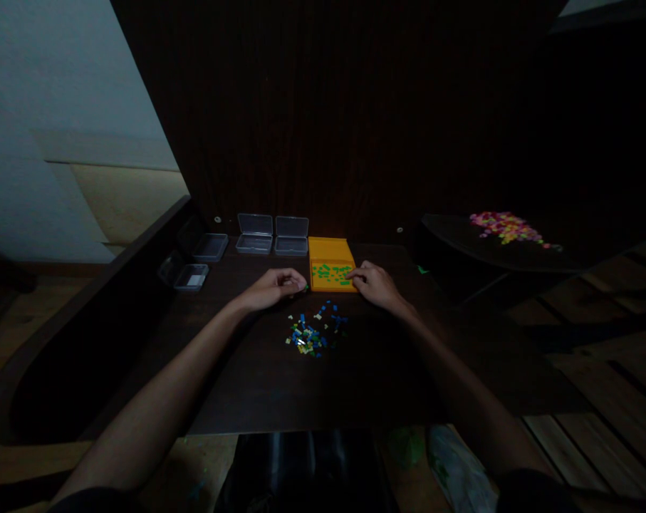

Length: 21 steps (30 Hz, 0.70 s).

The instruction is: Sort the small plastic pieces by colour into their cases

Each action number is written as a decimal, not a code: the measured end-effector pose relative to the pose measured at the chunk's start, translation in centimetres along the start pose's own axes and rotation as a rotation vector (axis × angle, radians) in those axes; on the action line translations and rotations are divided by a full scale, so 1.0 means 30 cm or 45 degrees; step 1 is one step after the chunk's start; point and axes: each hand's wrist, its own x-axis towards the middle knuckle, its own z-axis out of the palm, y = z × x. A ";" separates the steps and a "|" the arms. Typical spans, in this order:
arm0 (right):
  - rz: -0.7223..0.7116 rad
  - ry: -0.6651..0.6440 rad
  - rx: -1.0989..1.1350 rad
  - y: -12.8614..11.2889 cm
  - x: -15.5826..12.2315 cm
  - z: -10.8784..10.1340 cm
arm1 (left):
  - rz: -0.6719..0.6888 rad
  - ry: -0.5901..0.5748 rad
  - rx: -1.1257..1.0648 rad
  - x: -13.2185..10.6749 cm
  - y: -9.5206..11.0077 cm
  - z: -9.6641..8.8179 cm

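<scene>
An open yellow box (330,249) lies on the dark table, with several small green building bricks (327,271) spread in its lower half. My left hand (275,286) is just left of the box, thumb and fingers pinched on a small green brick (306,286). On the other side, my right hand (374,283) rests at the box's right edge, its fingers reaching in over the green bricks. Whether those fingers hold a brick cannot be made out. Nearer to me lies a loose pile of mixed blue, green, yellow and white bricks (308,339).
Two clear plastic cases (255,244) stand with lids up along the back panel. Further clear cases (191,277) sit at the left side wall. A heap of pink and yellow pieces (509,226) lies on a raised shelf at right. The room is dim.
</scene>
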 end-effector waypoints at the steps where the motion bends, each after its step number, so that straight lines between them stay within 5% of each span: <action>1: 0.008 0.005 0.001 -0.003 -0.001 -0.003 | -0.010 0.005 -0.022 0.000 0.000 0.001; 10: -0.097 0.127 0.375 -0.083 -0.015 -0.029 | -0.034 0.044 -0.203 -0.004 0.008 0.019; 16: -0.230 0.024 0.754 -0.210 -0.053 0.001 | -0.005 0.007 -0.307 -0.002 -0.008 0.027; 21: -0.292 0.026 0.784 -0.248 -0.068 0.024 | 0.052 -0.026 -0.316 -0.003 -0.016 0.041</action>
